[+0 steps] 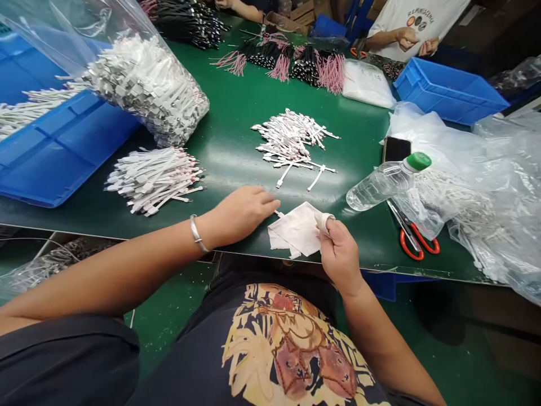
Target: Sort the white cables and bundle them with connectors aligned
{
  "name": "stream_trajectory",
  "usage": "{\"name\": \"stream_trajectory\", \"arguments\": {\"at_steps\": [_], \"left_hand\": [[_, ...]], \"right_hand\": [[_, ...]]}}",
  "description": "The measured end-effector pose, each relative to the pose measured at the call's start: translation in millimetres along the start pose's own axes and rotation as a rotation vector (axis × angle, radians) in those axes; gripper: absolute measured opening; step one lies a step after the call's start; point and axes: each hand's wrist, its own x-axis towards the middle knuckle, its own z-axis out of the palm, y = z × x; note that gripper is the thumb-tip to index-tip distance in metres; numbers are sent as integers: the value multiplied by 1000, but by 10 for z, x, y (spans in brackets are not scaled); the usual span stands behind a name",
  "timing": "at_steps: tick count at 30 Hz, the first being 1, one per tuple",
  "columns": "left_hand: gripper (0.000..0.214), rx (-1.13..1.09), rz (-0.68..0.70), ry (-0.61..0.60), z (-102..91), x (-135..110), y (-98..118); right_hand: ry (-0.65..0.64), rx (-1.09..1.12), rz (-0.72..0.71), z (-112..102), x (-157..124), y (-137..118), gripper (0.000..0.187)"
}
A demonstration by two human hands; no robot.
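Observation:
My left hand [247,213], with a silver bangle at the wrist, is closed palm down above the table's front edge. A short white cable [279,214] shows at its fingertips, its far part hidden by a folded white cloth [296,230]. My right hand [339,251] grips the cloth's right side, a white wrap around one digit. Ahead of both hands lies a loose heap of short white cables [291,135], with a couple of single ones nearer me. A denser pile of white cables [154,177] sits to the left of my left hand.
At the left, a clear bag [147,84] full of white cables leans by a blue bin [63,146]. To the right are a green-capped bottle [382,183], red-handled scissors [412,234], a phone [396,149] and plastic bags [499,197]. Other people work across the green table [228,141].

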Motion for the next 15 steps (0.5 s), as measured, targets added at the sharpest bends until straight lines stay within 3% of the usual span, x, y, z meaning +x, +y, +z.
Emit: {"name": "stream_trajectory", "arguments": {"at_steps": [4,8,10,12,15], "left_hand": [[22,60,166,-99,-4,262,160],[22,42,157,-101,43,317,98],[31,-18,86,-75,52,304,30],[41,-104,-37,-16,9,295,-19],[39,-386,-249,151,-129,336,-3]], "right_hand": [[32,4,-15,43,-10,-39,29],[131,43,-26,-70,0,2,32],[245,-67,-57,-284,100,82,33],[456,-282,-136,-581,296,190,29],[614,-530,-166,-998,706,344,30]]}}
